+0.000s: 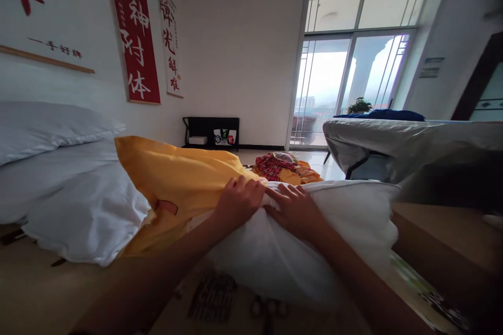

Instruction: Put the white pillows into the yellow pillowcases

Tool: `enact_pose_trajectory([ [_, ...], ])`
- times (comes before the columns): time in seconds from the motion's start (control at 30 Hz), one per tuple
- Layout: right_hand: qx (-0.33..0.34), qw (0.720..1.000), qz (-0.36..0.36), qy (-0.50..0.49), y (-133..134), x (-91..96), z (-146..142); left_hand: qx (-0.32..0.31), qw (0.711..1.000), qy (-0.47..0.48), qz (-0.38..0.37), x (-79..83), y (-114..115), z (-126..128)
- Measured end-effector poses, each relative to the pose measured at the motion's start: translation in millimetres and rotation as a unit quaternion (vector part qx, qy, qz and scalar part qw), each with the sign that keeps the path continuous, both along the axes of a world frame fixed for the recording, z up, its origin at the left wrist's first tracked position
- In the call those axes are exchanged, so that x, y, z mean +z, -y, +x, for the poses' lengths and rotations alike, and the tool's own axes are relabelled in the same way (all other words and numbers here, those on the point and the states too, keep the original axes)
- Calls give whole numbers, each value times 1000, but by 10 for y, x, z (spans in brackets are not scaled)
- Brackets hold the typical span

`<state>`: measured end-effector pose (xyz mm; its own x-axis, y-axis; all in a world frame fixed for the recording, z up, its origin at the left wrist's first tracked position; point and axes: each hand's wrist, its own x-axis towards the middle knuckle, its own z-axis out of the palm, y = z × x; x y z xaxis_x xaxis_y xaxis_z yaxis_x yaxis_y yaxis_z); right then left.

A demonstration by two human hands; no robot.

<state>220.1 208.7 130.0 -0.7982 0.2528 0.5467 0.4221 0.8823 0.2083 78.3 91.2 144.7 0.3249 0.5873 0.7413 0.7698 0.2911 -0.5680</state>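
Note:
A yellow pillowcase [184, 167] stretches out to the left, with a small pink patch on its lower part. It covers part of a plump white pillow [349, 214], whose bare end spreads to the right. My left hand [241, 200] is closed at the border where yellow cloth meets white, knuckles up, gripping the pillowcase's edge. Close beside it, my right hand [296, 209] has its fingers curled into the top of the white pillow. The two hands almost touch, and the fabric under my fingertips is hidden.
White pillows [90, 183] are stacked at the left. A pile of red plaid and yellow cloth [285, 166] lies beyond my hands. Far right stands a table under a plastic cover [365, 133]. A low black shelf [210, 128] is against the back wall, left of a glass door [326, 84].

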Motion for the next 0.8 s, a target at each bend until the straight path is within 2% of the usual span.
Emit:
enact_pose_trajectory([
  [0.1,6,1000,4,-20,-25,-29,69,26,998,-36,53,-111,320,-218],
  [0.2,11,999,-7,-42,-3,-51,132,41,995,-9,90,-209,602,-366],
  [0.3,-2,997,-43,-63,48,16,121,23,993,28,117,-285,722,-365],
  [0.37,-10,995,-79,-52,98,108,58,-7,995,35,98,-304,688,-294],
  [0.47,5,992,-127,18,171,239,-102,-51,995,37,80,-282,507,-166],
  [0.6,25,986,-158,55,174,265,-293,-89,991,48,84,-297,242,-97],
  [0.7,-13,990,-142,18,92,205,-309,-97,992,52,65,-447,219,-159],
  [0.8,-58,992,-110,-3,9,179,-247,-75,991,86,75,-698,376,-313],
])
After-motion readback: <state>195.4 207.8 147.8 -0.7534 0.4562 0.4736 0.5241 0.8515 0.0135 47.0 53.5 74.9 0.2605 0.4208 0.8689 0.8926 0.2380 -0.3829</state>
